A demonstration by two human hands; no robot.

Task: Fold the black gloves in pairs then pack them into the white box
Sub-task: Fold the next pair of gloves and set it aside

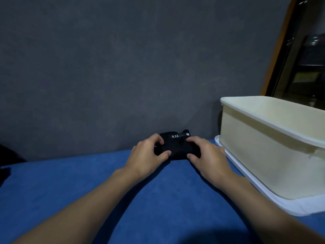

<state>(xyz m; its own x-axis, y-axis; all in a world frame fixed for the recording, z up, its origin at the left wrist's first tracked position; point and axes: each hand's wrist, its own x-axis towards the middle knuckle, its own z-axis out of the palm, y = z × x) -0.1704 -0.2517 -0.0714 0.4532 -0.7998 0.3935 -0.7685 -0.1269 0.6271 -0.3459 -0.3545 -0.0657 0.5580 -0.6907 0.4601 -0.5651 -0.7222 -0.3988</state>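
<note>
Head view, forward and down. Shows the left hand (149,152) and the right hand (207,154) just left of the white box (263,147), both curled round the black gloves (176,149), with fingers hooked over the far side and thumbs pinching the near edge. Grips the bundle from both ends, probably to stop the soft fold springing open before the move across to the box. Shows a small white printed label on top of the bundle, on the side away from the person. Seems to press the bundle onto the blue cloth (123,199), though cannot tell whether touching or held just above.

Right of the hands: finds the box open-topped and standing on a flat white lid (255,187), most likely its own, tucked underneath to leave the mouth free for packing. Cannot see into the box from this angle, so cannot tell whether any pairs lie inside.

Beyond that: soft, napped cloth spreading from under the box leftward and toward the person. Behind the box, a plain grey wall (123,67). Above and behind the box, a dark glass panel (302,67) with an orange edge and dim reflections. Far left of the box, a dark shape (7,155) too dim to name.
</note>
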